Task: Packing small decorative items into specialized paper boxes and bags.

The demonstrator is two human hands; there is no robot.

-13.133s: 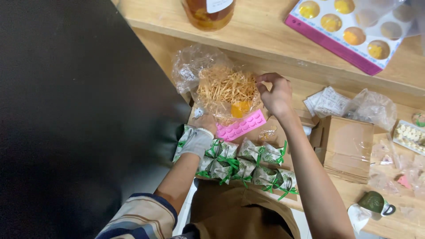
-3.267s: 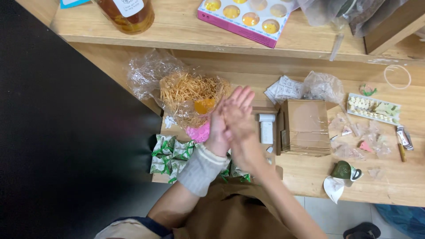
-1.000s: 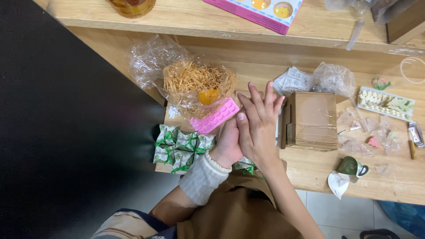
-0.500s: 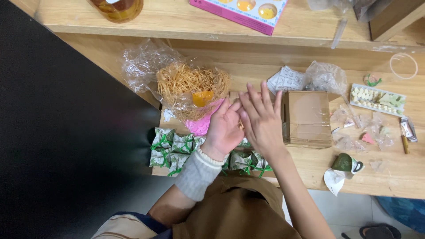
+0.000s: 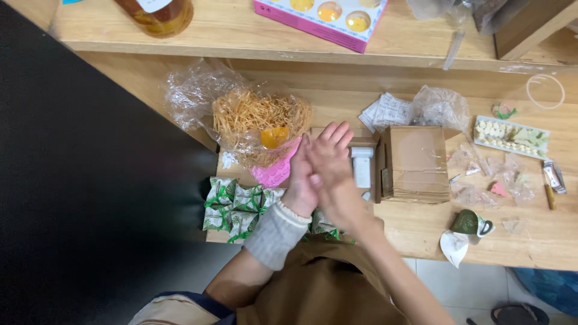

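My left hand (image 5: 301,186) and my right hand (image 5: 330,164) are pressed together palm to palm over the wooden table (image 5: 421,225), fingers straight, with nothing seen between them. Just beyond them lies a clear plastic bag of yellow-orange strands (image 5: 259,123) on a pink mould (image 5: 274,171). A small white bottle (image 5: 362,167) lies in an open cardboard box (image 5: 415,162) right of my hands. Green-and-white wrapped packets tied with green ribbon (image 5: 235,207) sit below my left wrist.
A raised wooden shelf (image 5: 241,33) at the back carries an amber jar (image 5: 158,13) and a pink box of round yellow pieces (image 5: 322,17). To the right lie crumpled clear wrappers (image 5: 442,108), a tray of small pale pieces (image 5: 510,135) and a green tape dispenser (image 5: 469,224). A black surface (image 5: 90,180) fills the left.
My hands have come together flat, palm against palm, after rubbing over each other above the box. The view has shifted slightly.
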